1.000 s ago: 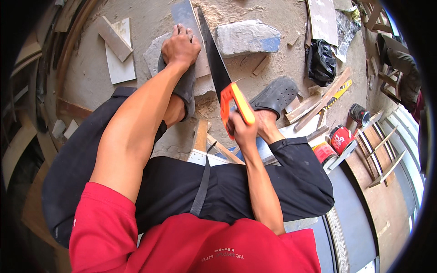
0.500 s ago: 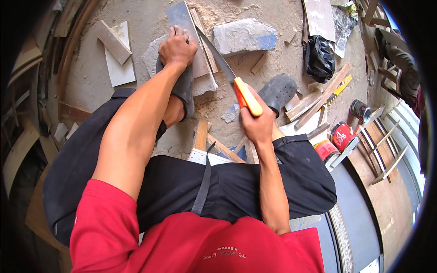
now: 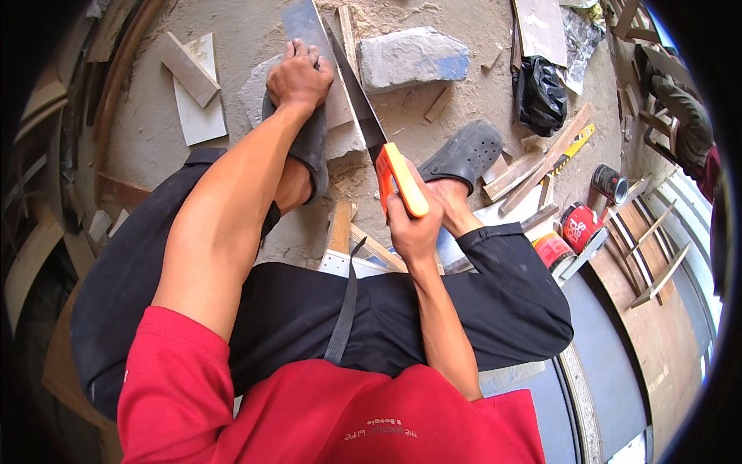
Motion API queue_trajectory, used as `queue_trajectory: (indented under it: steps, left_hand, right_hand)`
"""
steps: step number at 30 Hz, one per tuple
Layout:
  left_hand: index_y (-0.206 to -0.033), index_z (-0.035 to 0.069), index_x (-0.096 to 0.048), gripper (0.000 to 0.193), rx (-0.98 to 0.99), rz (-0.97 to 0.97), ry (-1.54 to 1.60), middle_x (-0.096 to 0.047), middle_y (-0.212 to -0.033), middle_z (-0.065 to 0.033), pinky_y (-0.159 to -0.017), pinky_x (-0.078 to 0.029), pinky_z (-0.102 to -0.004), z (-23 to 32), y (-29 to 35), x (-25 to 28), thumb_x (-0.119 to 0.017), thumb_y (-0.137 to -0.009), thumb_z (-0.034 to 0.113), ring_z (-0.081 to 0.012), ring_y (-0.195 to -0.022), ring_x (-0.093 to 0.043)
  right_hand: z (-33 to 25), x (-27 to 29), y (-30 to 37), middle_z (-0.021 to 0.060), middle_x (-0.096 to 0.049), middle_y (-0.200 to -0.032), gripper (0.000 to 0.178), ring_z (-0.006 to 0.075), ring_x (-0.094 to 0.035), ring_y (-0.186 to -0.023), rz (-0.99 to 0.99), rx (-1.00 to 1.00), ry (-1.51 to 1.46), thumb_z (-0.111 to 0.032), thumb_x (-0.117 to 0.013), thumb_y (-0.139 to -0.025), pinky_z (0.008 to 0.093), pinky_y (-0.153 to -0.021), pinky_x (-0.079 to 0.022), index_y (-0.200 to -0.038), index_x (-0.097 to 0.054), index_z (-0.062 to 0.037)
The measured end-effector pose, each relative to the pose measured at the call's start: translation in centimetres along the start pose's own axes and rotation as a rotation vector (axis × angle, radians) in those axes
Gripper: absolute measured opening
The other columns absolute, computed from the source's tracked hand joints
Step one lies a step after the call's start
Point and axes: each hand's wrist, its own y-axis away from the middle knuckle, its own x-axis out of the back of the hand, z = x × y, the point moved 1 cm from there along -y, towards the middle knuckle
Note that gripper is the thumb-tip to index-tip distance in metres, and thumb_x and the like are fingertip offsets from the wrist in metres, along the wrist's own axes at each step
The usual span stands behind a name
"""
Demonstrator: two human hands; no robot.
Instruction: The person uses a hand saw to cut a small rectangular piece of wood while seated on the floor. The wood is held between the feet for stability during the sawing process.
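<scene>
My left hand [image 3: 300,81] presses down on a flat board [image 3: 305,23], its fingers over the surface and the thumb hidden. The board rests across a pale concrete block [image 3: 344,141]. In my right hand [image 3: 417,228] is a handsaw [image 3: 402,182] with an orange handle, fingers wrapped round the grip. Its dark blade runs away from me along the board's right edge; a thin wooden strip [image 3: 347,35] lies just beyond the blade. My left foot, in a dark grey clog [image 3: 309,151], is beside the board under my left forearm.
Right of the blade lies a concrete chunk [image 3: 413,60]. My right clog [image 3: 464,158] stands near wood offcuts [image 3: 514,174], a yellow-black tool [image 3: 576,147], a black bag [image 3: 541,93] and several cans [image 3: 580,224]. Two small boards [image 3: 189,69] lie at left. Another person's leg [image 3: 680,108] shows far right.
My right hand has drawn the saw back toward me and slightly left, its blade now more upright along the board. My left hand stays almost in place on the board.
</scene>
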Motion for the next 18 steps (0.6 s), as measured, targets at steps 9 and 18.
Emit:
queue_trajectory:
  steps: [9,18]
  left_hand:
    - [-0.127,0.016,-0.065,0.048,-0.014,0.011,0.072,-0.051,-0.143,-0.0173,-0.1,-0.044,-0.0429,0.2,0.1,-0.5,-0.054,-0.084,0.035,-0.0282,-0.134,-0.048]
    - [-0.132,0.02,-0.061,0.05,-0.014,-0.02,-0.02,-0.051,-0.142,-0.0143,-0.1,-0.048,-0.0399,0.7,0.3,0.6,-0.053,-0.087,0.039,-0.0303,-0.118,-0.06]
  right_hand:
    - [2.6,-1.6,-1.4,0.0003,-0.058,-0.07,0.055,0.0059,-0.05,-0.052,-0.025,-0.283,-0.332,0.002,-0.053,-0.079,0.0218,-0.048,-0.042,-0.134,-0.053,0.0049]
    - [3.2,0.0,-0.1,-0.0016,-0.048,-0.061,0.057,0.0065,-0.044,-0.043,-0.08,-0.351,-0.45,0.005,-0.051,-0.081,0.0228,-0.04,-0.037,-0.138,-0.049,0.0046]
